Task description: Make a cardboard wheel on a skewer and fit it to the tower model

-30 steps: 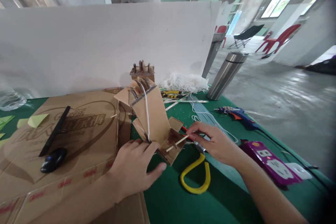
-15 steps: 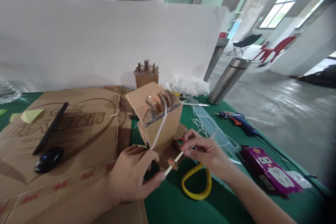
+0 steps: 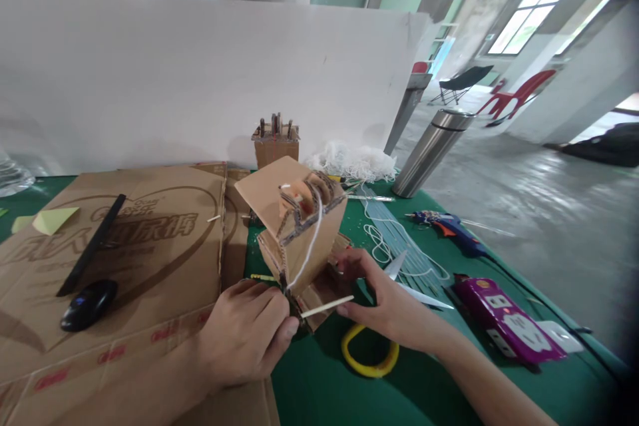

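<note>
A pale thin stick lies slantwise between my hands, in front of a cardboard box model with a tilted flap, curved cardboard pieces on top and a white string down its front. My left hand is closed at the model's lower left corner, its thumb close to the stick's left end; what its fingers grip is hidden. My right hand has thumb and forefinger apart, the thumb by the stick's right end and the fingertips near the model's lower right side. Yellow-handled scissors lie under my right hand.
A glue gun, a purple power strip and a steel flask stand or lie to the right. Flattened cardboard with a black mouse covers the left. White string is heaped at the back.
My right thumb and forefinger have parted from their pinch on the stick. The stick lies flatter, and the small disc on it is out of sight. My left hand has shifted slightly left.
</note>
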{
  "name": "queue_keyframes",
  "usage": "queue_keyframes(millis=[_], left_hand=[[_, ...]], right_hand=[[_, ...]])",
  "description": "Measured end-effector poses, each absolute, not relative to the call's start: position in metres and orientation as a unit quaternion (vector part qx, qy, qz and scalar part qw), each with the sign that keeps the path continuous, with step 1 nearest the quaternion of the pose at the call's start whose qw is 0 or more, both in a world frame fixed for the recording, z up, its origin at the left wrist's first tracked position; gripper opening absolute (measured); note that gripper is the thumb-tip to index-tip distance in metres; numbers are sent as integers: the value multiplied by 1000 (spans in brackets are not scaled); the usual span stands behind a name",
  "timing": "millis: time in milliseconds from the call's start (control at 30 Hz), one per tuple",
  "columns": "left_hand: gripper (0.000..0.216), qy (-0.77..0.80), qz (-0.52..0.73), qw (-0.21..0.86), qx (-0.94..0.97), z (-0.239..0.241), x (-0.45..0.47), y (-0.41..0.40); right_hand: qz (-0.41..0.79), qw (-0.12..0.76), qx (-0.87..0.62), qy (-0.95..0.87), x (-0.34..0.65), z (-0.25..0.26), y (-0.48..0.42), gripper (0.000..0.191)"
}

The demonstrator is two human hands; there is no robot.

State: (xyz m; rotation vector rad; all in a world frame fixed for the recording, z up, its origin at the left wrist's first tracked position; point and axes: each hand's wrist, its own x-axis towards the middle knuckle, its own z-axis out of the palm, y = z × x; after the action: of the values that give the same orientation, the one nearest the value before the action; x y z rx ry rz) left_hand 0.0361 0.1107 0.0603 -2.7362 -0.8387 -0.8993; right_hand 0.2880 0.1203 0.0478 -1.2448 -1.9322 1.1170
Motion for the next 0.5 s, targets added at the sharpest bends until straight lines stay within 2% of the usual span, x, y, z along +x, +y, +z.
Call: queue_keyframes(millis=[100,267,500], left_hand=[[32,-287,-288,101,-908,60,39,110],[33,-318,-283,130,-895,60,42,110],[32,-317,-275,134,-898,57,43,108]], right_hand=[[403,239,-488,-736,293,50,120,33],[375,209,-511,-744,293,46,123,19],[373,204,-510,-748,291,44,123,19]])
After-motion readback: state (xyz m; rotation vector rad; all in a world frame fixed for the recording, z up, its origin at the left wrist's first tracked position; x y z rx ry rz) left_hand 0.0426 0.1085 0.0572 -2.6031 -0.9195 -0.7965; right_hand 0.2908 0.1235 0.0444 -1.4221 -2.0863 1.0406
